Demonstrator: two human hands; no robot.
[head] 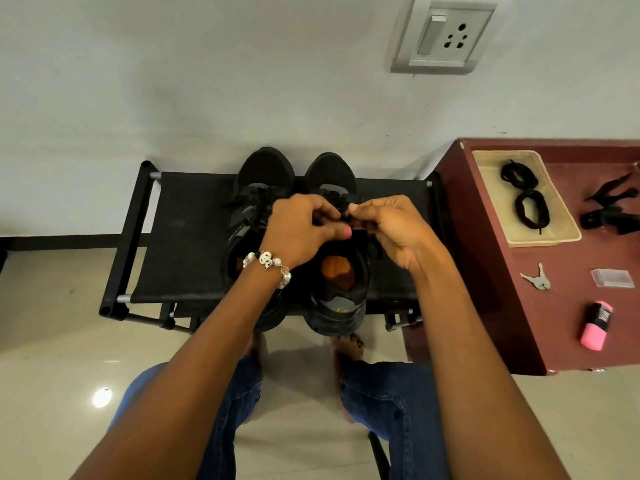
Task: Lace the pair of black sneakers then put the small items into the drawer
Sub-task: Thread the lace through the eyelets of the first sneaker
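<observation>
- Left hand (301, 226) over the right sneaker (341, 258), fingers curled and pinching the black lace (346, 211) near the tongue; beaded bracelet (268, 266) on the wrist.
- Right hand (391, 226) just beside it, fingertips pinching the same lace (which strand each holds is hidden by the knuckles).
- Both sneakers sit side by side on a black fabric rack (187, 237); left sneaker (254, 199) touching its mate.
- Long axes run away from the person: toes toward the wall, heels near the knees, openings up.
- Handling, as judged: lace is soft, limp, light; best held close to the tip for threading. Shoe upper gives a little, sole stiff.
- Maroon cabinet (502, 306) to the right carries a tray (561, 233) with spare laces (526, 195), keys (536, 278), a pink item (597, 327), black clips (613, 209).
- Drawer itself not seen.
</observation>
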